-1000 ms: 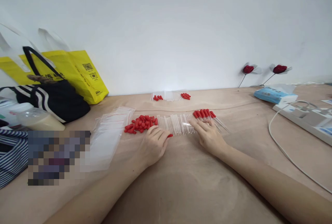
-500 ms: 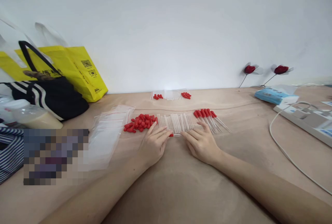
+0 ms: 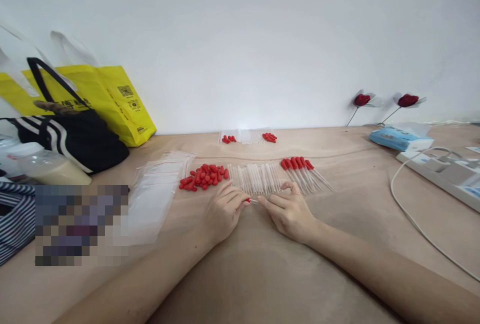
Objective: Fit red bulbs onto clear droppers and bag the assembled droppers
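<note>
My left hand (image 3: 225, 210) pinches a red rubber bulb (image 3: 248, 200) between thumb and fingers. From the bulb a clear glass dropper tube (image 3: 254, 202) runs to my right hand (image 3: 287, 210), whose fingertips are closed on its other end. Whether the tube sits inside the bulb I cannot tell. Just beyond the hands lies a row of clear tubes (image 3: 258, 178). A pile of red bulbs (image 3: 204, 177) is left of the row. To the right, several droppers with red bulbs fitted (image 3: 300, 164) lie side by side, tips toward me.
Clear zip bags (image 3: 155, 199) lie at left, beside a bottle (image 3: 52, 166), a dark bag (image 3: 78, 139) and a yellow bag (image 3: 125, 114). Against the wall is a bag with bulbs and tubes (image 3: 249, 136). At right are a tissue pack (image 3: 397, 138), a power strip (image 3: 442, 174) and a white cable (image 3: 408, 216).
Both hands have drawn slightly toward me with the bulb and tube, which now tilt a little. My fingertips have come closer together. The piles and rows look the same.
</note>
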The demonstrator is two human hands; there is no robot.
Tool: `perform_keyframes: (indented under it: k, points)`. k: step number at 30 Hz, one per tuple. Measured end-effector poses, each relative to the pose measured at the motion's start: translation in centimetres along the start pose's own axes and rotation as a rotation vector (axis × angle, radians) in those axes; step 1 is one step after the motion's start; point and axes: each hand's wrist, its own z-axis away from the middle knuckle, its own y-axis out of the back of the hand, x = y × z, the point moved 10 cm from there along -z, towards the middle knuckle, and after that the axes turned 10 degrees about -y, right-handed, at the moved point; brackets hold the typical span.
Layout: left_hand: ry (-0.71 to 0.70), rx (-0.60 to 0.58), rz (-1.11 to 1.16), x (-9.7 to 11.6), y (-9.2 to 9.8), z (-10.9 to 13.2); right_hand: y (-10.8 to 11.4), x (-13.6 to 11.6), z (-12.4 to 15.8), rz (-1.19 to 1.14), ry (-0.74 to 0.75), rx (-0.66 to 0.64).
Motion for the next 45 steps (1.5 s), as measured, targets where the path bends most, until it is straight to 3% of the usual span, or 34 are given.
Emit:
perform_keyframes:
  k: [12, 24, 36, 45]
  points:
    - [-0.126, -0.048, -0.067, 1.9, -0.1, -0.4, 0.3, -1.6, 0.3, 0.174, 0.188, 0.038]
    - [-0.153, -0.019, -0.058, 2.4, -0.1, -0.4, 0.3, -2.1, 0.0, 0.061, 0.184, 0.045]
    - [-0.126, -0.003, -0.039, 1.6, 1.0, -0.4, 0.1, 0.6, 0.0, -0.05, 0.036, -0.06]
    - [-0.117, -0.024, -0.043, 1.6, 0.5, -0.2, 0.0, 0.1, -0.1, -0.05, 0.063, -0.042]
